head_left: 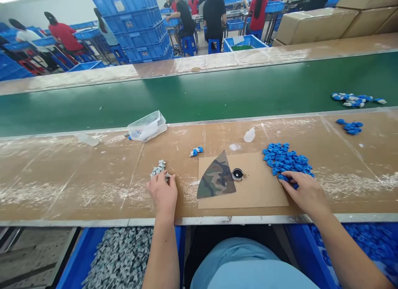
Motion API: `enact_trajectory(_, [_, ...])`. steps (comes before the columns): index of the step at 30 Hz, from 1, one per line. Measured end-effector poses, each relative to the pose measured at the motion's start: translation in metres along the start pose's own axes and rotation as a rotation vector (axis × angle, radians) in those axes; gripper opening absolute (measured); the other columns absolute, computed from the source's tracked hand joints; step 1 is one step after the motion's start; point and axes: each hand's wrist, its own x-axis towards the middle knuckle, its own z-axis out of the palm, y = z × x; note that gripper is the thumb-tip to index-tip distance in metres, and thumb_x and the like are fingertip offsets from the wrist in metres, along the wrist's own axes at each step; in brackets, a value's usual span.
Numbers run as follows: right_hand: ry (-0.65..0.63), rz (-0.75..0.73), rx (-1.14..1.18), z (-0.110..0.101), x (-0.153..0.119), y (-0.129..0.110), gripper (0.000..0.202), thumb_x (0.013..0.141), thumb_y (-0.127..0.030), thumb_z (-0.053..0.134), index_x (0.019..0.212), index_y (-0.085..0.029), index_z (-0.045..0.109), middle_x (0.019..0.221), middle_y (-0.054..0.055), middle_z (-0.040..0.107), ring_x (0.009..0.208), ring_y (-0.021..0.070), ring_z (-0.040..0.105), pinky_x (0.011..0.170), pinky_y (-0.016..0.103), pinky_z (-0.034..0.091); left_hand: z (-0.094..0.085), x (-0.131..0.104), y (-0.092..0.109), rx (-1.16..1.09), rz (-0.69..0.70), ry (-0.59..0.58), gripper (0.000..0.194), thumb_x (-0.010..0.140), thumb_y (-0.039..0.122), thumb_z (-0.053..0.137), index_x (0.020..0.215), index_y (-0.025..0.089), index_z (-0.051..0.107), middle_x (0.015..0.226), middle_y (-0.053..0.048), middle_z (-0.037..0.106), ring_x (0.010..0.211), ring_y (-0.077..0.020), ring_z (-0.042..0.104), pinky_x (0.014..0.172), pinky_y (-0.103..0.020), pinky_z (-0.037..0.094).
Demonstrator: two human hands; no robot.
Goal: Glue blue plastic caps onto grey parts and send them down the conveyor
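Observation:
My left hand point(163, 192) reaches to a small pile of grey pieces point(158, 168). Its thumb and fingers close around a grey piece at the near edge, partly hidden by the fingers. At the near side of a heap of small blue plastic pieces point(287, 157), my right hand point(303, 192) pinches one blue piece point(282, 177) between thumb and forefinger. Between the hands lies a cardboard sheet point(261, 193), bearing a camouflage-patterned wedge point(217, 177) and a small round black-centred pot point(237, 174). Behind it rest a couple of joined blue-and-white pieces point(196, 151).
A clear plastic tray point(147, 127) and a small white bottle point(249, 134) stand near the green conveyor belt point(199, 96). More joined pieces point(356, 100) lie on the belt. Below the bench edge are bins of grey pieces point(121, 256) and blue pieces point(370, 247). People work beyond.

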Motion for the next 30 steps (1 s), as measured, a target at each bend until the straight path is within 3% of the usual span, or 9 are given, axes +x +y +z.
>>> enact_trajectory(6, [-0.067,0.098,0.357,-0.007,0.011,-0.024,0.023,0.087,-0.04,0.056,0.088,-0.023,0.07,0.079,0.006,0.069,0.06,0.0172,0.064,0.056,0.031,0.056,0.004,0.006,-0.008,0.01,0.026,-0.054,0.009,0.075,0.026,0.05,0.076,0.021,0.058,0.078,-0.011,0.062,0.086,-0.0304,0.056,0.089,-0.05,0.037])
enact_trajectory(11, [-0.133,0.052,0.574,-0.002,0.027,-0.06,0.013,0.085,-0.025,0.061,0.09,-0.025,0.073,0.087,0.004,0.071,0.08,0.0174,0.069,0.071,0.028,0.059,0.006,-0.005,0.002,-0.214,0.04,-0.013,0.019,0.079,0.032,0.049,0.089,0.021,0.062,0.085,-0.009,0.064,0.087,-0.0272,0.058,0.089,-0.046,0.041])
enact_trajectory(13, [-0.157,0.024,0.601,0.002,0.033,-0.072,0.017,0.084,-0.02,0.06,0.094,-0.025,0.073,0.09,0.004,0.072,0.084,0.0174,0.069,0.075,0.029,0.058,0.007,-0.017,0.013,-0.418,-0.005,-0.085,0.025,0.079,0.038,0.053,0.094,0.02,0.064,0.089,-0.008,0.066,0.085,-0.0237,0.06,0.085,-0.04,0.046])
enact_trajectory(16, [-0.188,-0.015,0.64,0.006,0.04,-0.083,0.023,0.085,-0.016,0.058,0.1,-0.025,0.072,0.094,0.004,0.073,0.088,0.0178,0.069,0.079,0.029,0.057,0.011,-0.039,0.034,-0.728,-0.136,-0.292,0.037,0.075,0.048,0.06,0.096,0.018,0.066,0.089,-0.007,0.068,0.082,-0.0199,0.063,0.081,-0.034,0.05])
enact_trajectory(21, [-0.195,-0.041,0.65,0.012,0.047,-0.089,0.024,0.087,-0.016,0.057,0.102,-0.025,0.072,0.096,0.004,0.074,0.091,0.0191,0.069,0.082,0.032,0.056,0.019,-0.065,0.061,-0.935,-0.24,-0.508,0.041,0.069,0.052,0.068,0.091,0.018,0.07,0.09,-0.007,0.07,0.079,-0.0178,0.065,0.077,-0.032,0.053])
enact_trajectory(30, [-0.215,-0.069,0.616,0.018,0.046,-0.088,0.022,0.087,-0.016,0.058,0.102,-0.026,0.071,0.096,0.003,0.075,0.091,0.0199,0.068,0.081,0.035,0.055,0.024,-0.073,0.071,-1.005,-0.26,-0.596,0.033,0.067,0.045,0.073,0.086,0.018,0.071,0.085,-0.007,0.072,0.078,-0.0182,0.066,0.077,-0.033,0.054])
